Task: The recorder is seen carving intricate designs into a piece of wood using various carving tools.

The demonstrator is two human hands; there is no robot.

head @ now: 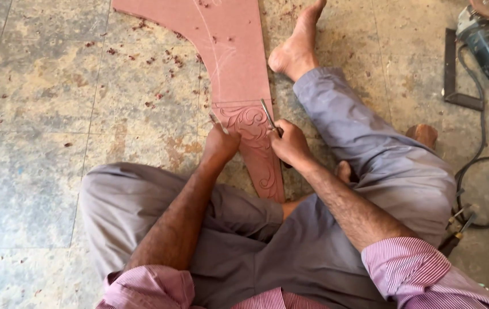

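Note:
A reddish-brown curved board [230, 51] lies on the stone floor between my legs, with a carved scroll pattern [253, 129] on its near end. My right hand [290, 143] grips a thin metal chisel [268, 116] whose tip rests on the carved part. My left hand [220, 143] is closed at the board's left edge, holding a small tool [217, 121] of which only a short end shows. I sit on the floor in grey trousers with my right leg stretched out beside the board.
Wood chips [158, 60] are scattered on the floor left of the board. At the right lie an angle grinder [484, 46], a metal square [456, 80], a black cable [487, 189] and a brown wooden piece [424, 134].

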